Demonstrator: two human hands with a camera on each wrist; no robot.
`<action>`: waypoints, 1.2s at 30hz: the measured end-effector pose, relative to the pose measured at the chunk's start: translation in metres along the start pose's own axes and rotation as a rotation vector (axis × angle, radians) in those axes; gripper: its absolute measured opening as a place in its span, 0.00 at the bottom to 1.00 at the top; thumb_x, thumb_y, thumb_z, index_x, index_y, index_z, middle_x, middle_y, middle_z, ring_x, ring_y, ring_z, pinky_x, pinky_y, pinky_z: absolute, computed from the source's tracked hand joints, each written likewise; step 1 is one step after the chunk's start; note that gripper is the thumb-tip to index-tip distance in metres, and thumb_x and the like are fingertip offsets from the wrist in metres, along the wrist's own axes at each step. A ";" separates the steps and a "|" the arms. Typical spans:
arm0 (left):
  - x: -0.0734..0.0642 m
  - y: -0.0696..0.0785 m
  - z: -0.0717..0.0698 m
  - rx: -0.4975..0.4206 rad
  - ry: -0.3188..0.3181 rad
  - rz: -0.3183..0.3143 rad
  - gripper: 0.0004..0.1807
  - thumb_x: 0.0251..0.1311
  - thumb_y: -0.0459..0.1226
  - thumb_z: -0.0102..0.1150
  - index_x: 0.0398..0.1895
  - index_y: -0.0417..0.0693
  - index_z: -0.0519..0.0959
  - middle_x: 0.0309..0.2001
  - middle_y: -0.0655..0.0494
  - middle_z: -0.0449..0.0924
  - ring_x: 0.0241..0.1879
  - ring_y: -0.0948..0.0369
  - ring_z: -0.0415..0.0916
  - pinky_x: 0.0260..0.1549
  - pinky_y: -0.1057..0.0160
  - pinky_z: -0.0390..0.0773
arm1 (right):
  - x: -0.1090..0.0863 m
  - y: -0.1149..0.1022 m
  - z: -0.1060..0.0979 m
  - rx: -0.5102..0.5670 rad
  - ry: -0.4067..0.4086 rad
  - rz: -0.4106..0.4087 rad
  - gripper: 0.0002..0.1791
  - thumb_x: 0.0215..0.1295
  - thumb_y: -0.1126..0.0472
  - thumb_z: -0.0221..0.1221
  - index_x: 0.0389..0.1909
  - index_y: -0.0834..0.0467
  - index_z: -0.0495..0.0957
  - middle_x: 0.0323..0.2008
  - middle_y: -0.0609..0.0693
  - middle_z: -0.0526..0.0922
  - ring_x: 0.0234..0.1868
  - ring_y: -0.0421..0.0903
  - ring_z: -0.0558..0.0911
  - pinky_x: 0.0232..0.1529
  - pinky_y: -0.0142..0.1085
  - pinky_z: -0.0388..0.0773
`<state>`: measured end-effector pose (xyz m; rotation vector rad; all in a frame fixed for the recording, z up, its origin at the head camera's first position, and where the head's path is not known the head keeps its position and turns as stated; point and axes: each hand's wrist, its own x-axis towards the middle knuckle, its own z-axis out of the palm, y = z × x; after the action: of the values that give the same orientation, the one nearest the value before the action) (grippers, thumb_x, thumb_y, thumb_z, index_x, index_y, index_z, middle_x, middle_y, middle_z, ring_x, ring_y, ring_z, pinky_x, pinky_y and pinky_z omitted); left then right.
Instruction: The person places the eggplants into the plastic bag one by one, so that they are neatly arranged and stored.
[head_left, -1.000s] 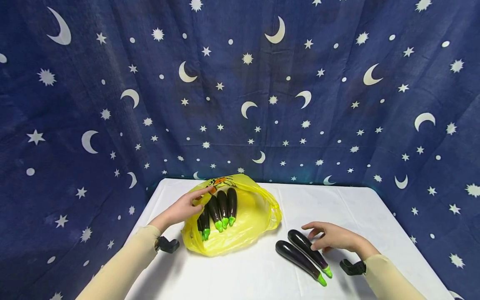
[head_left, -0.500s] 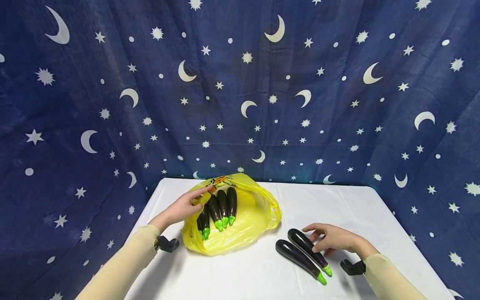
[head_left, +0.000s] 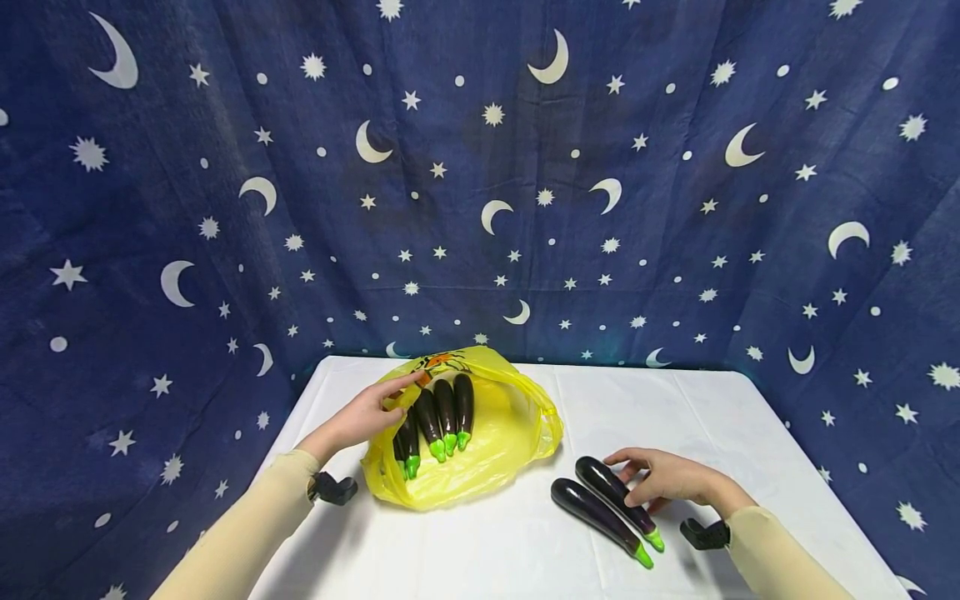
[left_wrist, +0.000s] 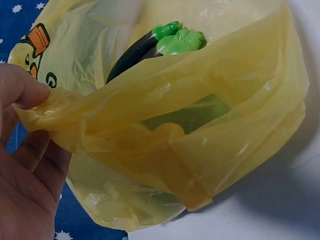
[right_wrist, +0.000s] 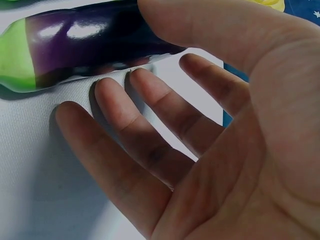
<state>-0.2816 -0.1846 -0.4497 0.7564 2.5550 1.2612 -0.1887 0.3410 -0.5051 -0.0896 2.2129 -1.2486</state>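
My left hand (head_left: 367, 418) pinches the left rim of a yellow plastic bag (head_left: 498, 421), which lies open toward me. In the left wrist view the thumb and fingers hold a gathered fold of the film (left_wrist: 55, 107). Several glossy dark purple eggplants (head_left: 446, 408) with green stem ends lie inside. On the tabletop to the right are two more eggplants side by side, a nearer one (head_left: 592, 515) and a farther one (head_left: 600, 479). My right hand (head_left: 675, 477) is at the farther one, its thumb over it and its spread fingers (right_wrist: 117, 102) along its side, not closed round it.
A white cloth covers the table (head_left: 652, 408). Behind it and at both sides hangs a dark blue curtain (head_left: 480, 183) with moons and stars. Black wrist cameras (head_left: 333, 489) sit below both hands.
My right hand has come down slightly, lower beside the farther eggplant. The left hand and the bag stay where they were.
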 end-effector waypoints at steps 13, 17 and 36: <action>-0.001 0.000 -0.001 -0.007 -0.001 0.003 0.38 0.67 0.29 0.56 0.78 0.65 0.65 0.74 0.57 0.65 0.68 0.50 0.66 0.61 0.47 0.70 | 0.000 0.000 0.001 0.007 -0.008 -0.001 0.39 0.51 0.69 0.72 0.68 0.57 0.73 0.48 0.57 0.75 0.38 0.52 0.81 0.34 0.47 0.83; -0.001 0.000 0.000 -0.006 -0.001 0.008 0.38 0.67 0.29 0.56 0.78 0.64 0.65 0.74 0.57 0.66 0.67 0.51 0.67 0.60 0.49 0.71 | -0.001 0.000 0.001 0.009 -0.012 -0.004 0.39 0.52 0.70 0.71 0.68 0.57 0.73 0.49 0.57 0.75 0.39 0.52 0.81 0.35 0.48 0.83; -0.001 0.001 0.000 -0.002 -0.001 0.000 0.38 0.67 0.29 0.56 0.78 0.65 0.65 0.73 0.58 0.67 0.60 0.52 0.69 0.51 0.53 0.71 | -0.002 -0.002 0.003 0.018 -0.032 -0.025 0.39 0.51 0.71 0.70 0.68 0.58 0.72 0.48 0.58 0.73 0.37 0.52 0.81 0.33 0.49 0.84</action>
<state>-0.2805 -0.1846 -0.4492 0.7568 2.5526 1.2635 -0.1860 0.3384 -0.5038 -0.1293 2.1786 -1.2717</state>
